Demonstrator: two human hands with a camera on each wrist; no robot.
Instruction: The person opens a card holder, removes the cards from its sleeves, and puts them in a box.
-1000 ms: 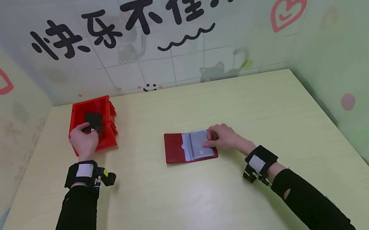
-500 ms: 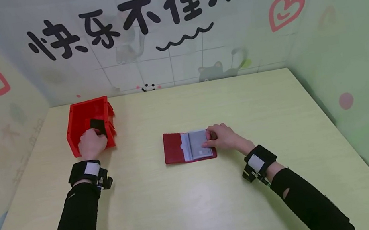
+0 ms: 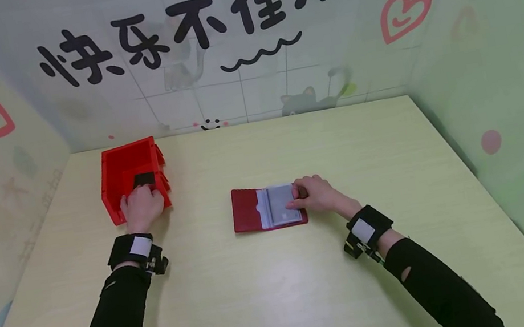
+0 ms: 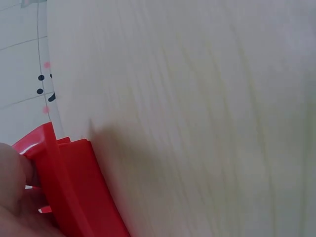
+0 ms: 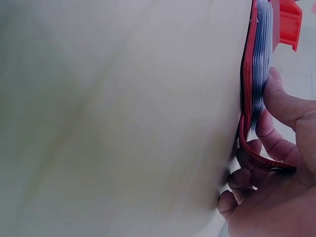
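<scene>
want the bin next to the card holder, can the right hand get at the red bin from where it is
Probably not easily: the right hand rests on the open card holder, apart from the red bin at the table's far left, and the left hand already grips that bin's near wall.

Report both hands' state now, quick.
Left hand: grips a black card at the red bin.
Right hand: thumb and fingers pinch the open red card holder by its right edge, on the table.

black card point(image 3: 143, 179) — lower part hidden by left hand point(image 3: 142, 207) | its fingers unseen
</scene>
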